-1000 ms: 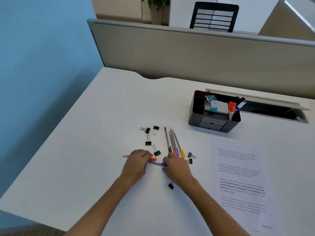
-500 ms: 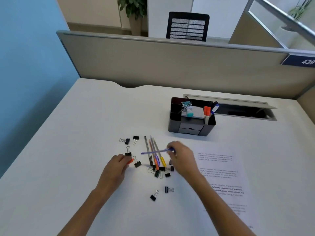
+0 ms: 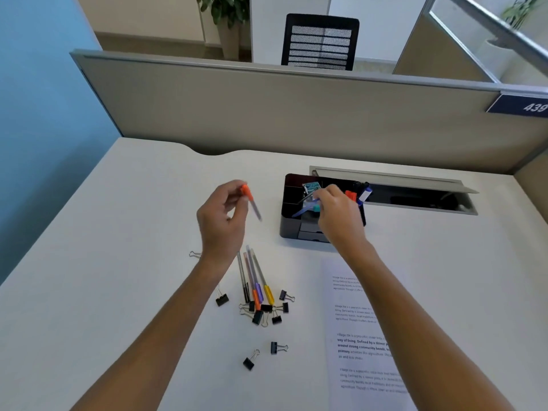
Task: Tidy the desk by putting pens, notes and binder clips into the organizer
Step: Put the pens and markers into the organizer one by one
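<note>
My left hand (image 3: 223,216) is raised above the desk and pinches an orange-capped pen (image 3: 250,200) that hangs tip down. My right hand (image 3: 338,213) holds a blue pen (image 3: 302,211) over the black organizer (image 3: 289,203), the pen slanting into its left side. Markers (image 3: 357,194) stand in the organizer's right compartment. Several pens (image 3: 255,280) lie side by side on the desk below my left hand. Black binder clips (image 3: 268,314) are scattered around their near ends, and two more (image 3: 278,347) lie closer to me.
A printed sheet of paper (image 3: 361,336) lies at the right, partly under my right forearm. Behind the organizer a cable tray (image 3: 415,194) stands open in the desk. A grey partition (image 3: 267,108) closes off the back, and the desk's left edge borders a blue wall.
Both hands have lifted off the desk with their pens. The right hand carried the blue pen up to the organizer; the left raised the orange-capped pen.
</note>
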